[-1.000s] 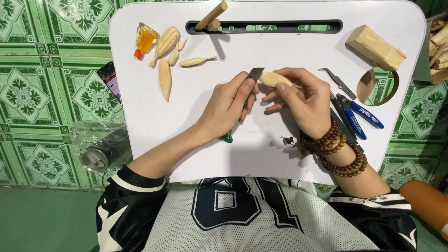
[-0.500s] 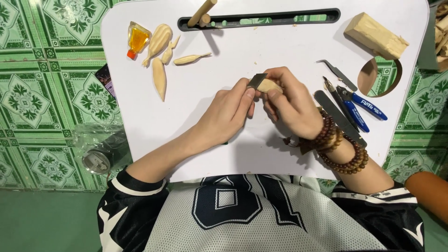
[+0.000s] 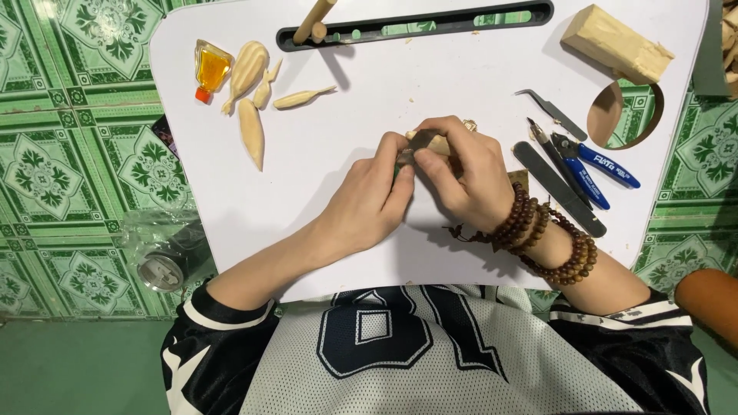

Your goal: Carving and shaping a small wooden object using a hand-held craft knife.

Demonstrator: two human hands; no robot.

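Both hands meet mid-tray, well below the slot [image 3: 430, 27] in the white lap tray [image 3: 231, 215]. Right hand [image 3: 469, 173] is clamped around a small pale wood piece [image 3: 437, 143], long axis roughly left-right, far end poking up-left from the fist. Left hand [image 3: 369, 204] presses a small blade [image 3: 411, 154] to its left end, grip closed. Blue-handled cutters [image 3: 592, 165] lie right of the slot.
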